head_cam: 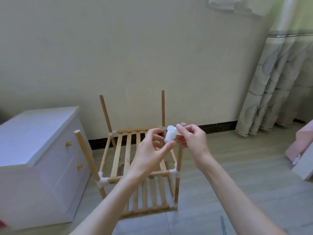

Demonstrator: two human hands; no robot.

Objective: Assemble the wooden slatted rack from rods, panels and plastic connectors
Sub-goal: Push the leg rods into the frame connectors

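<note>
While the right hand [189, 139] pinches the white plastic corner connector [171, 135] above the half-built wooden slatted rack [135, 160], the left hand [152, 150], fingers loosely spread, seems just touching it; line its socket squarely over the near right upright rod [179, 156].

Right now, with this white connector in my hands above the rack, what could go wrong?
The front-left rod leans outward, so a top connector may not line up. The white connector is only pinched by the right hand with the left hand touching; it could drop through the slats.
</note>
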